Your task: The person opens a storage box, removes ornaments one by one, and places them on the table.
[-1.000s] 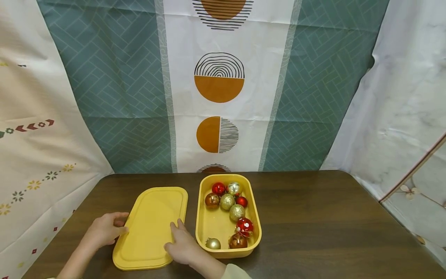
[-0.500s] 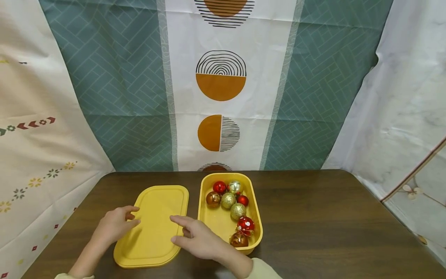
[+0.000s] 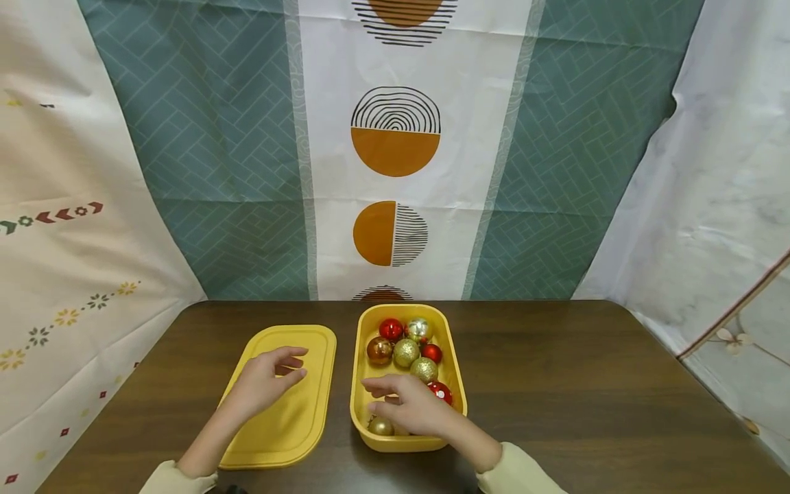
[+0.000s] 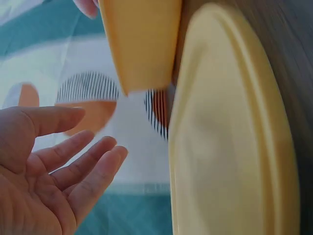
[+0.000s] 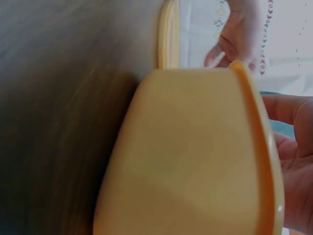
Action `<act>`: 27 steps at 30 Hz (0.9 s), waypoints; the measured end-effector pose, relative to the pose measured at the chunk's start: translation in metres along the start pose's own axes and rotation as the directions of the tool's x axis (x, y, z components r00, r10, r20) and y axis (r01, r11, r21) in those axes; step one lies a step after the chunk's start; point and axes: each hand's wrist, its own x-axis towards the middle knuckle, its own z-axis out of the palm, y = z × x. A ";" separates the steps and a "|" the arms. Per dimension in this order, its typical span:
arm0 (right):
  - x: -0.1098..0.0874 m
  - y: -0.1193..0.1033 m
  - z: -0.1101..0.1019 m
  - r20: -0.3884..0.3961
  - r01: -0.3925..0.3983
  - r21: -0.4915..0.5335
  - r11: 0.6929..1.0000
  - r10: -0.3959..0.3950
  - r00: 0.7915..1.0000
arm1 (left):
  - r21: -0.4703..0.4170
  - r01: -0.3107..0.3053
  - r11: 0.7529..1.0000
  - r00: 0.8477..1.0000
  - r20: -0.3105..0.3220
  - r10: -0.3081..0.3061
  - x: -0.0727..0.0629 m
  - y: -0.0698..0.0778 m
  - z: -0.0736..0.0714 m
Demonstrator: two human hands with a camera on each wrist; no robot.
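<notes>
On the table stands a yellow box (image 3: 356, 398) that holds several Christmas baubles, among them a glittery gold bauble (image 3: 406, 353), a red bauble (image 3: 391, 329) and a small gold bauble (image 3: 380, 426). My right hand (image 3: 410, 405) hovers over the near part of this box, fingers loosely bent and nothing in them, hiding some of the baubles. To the left lies a flat yellow lid (image 3: 290, 432). Above it floats my left hand (image 3: 265, 377), fingers relaxed and apart from the lid. The left wrist view shows the same left hand (image 4: 58, 171) with nothing in its fingers.
The dark wooden table (image 3: 543, 384) extends to the right of the box. A patterned cloth (image 3: 395, 281) hangs along the table's back edge, with a white cloth (image 3: 123, 329) at the left and a marbled one (image 3: 666, 309) at the right.
Both hands have lifted off the lid and moved right. The right hand has come over the box, the left over the lid's middle. Lid and box stay in place.
</notes>
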 end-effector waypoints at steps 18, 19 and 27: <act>0.003 0.017 -0.010 0.143 -0.055 -0.179 0.982 0.081 0.986 | -0.335 0.088 0.938 0.993 0.105 -0.055 0.018 0.039 0.061; 0.004 0.017 -0.010 0.146 -0.050 -0.192 0.980 0.079 0.986 | -0.349 0.093 0.932 0.992 0.114 -0.056 0.019 0.038 0.062; 0.005 0.018 -0.005 0.167 0.018 -0.268 0.963 0.028 0.986 | -0.402 0.122 0.907 0.980 0.195 -0.046 0.023 0.034 0.065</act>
